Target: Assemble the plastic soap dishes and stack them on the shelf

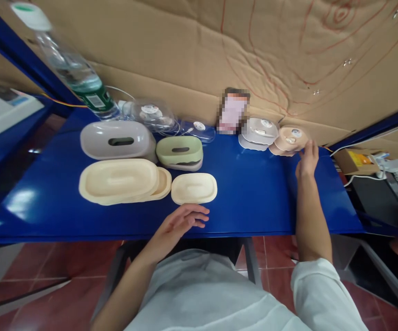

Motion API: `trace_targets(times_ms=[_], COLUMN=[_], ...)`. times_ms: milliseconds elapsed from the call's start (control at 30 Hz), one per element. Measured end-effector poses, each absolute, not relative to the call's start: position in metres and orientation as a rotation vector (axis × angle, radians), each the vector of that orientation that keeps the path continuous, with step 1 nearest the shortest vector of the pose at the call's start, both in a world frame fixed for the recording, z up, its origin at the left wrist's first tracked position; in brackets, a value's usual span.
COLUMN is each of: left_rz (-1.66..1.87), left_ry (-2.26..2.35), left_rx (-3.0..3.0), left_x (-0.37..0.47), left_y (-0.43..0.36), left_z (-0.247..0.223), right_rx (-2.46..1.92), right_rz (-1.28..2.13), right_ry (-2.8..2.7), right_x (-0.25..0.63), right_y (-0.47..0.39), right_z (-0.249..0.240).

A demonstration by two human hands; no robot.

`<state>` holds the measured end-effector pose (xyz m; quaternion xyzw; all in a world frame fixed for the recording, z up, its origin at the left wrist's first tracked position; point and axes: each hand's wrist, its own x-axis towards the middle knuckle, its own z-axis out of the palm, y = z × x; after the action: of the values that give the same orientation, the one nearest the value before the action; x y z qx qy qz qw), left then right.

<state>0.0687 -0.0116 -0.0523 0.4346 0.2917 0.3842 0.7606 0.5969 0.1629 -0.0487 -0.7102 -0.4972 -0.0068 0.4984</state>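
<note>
My right hand (307, 158) reaches to the back right of the table, its thumb and fingers around the right end of a beige plastic container (288, 139) with a round sticker. A grey container (259, 131) of the same shape stands just left of it. My left hand (185, 218) hovers near the front edge, fingers stretched out and holding nothing. Right in front of it lies a small cream oval lid (194, 187). Larger cream lids (119, 180) lie stacked to its left. Behind them are a grey slotted oval box (116, 139) and a smaller green slotted box (180, 151).
A water bottle (78, 76) stands at the back left. Clear plastic covers (154, 115) and a white cable lie behind the boxes. A phone, pixelated, (232, 111) leans on the cardboard wall (171, 41). A cardboard box (352, 161) sits beyond the table's right end.
</note>
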Motion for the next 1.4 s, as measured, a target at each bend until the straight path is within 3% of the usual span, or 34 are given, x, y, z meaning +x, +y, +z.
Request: trace_targets(times_ms=[267, 433, 533, 633, 800, 1000, 1167, 1400], left_rz=[0.968, 1.425, 1.181, 0.854, 0.856, 1.004, 1.098, 1.150], left_ry=[0.768, 1.184, 1.378, 1.454, 1.374, 1.299, 1.276, 1.328], left_rx=[1.191, 2.082, 2.444, 2.605, 2.554, 2.414, 2.361, 2.393], left_x=[0.075, 0.065, 0.060, 0.064, 0.073, 0.070, 0.066, 0.068], left_y=[-0.021, -0.034, -0.026, -0.016, -0.016, -0.014, -0.016, -0.020], left_z=[-0.048, -0.039, -0.040, -0.047, -0.057, -0.061, -0.065, -0.064], right_rx=[-1.882, -1.804, -1.479, -1.209, -0.788, -1.032, -1.077, -0.956], right_rz=[-0.135, -0.347, -0.571, -0.483, -0.125, 0.028, 0.094, -0.083], right_ry=[-1.106, -1.161, -1.388, -1.811, -2.489, -2.577, -2.530, -2.380], right_x=[0.583, 0.575, 0.537, 0.468, 0.357, 0.281, 0.282, 0.340], right_y=[0.165, 0.154, 0.133, 0.103, 0.077, 0.142, 0.158, 0.070], right_z=[-0.058, -0.036, -0.016, -0.006, -0.006, 0.006, 0.006, -0.005])
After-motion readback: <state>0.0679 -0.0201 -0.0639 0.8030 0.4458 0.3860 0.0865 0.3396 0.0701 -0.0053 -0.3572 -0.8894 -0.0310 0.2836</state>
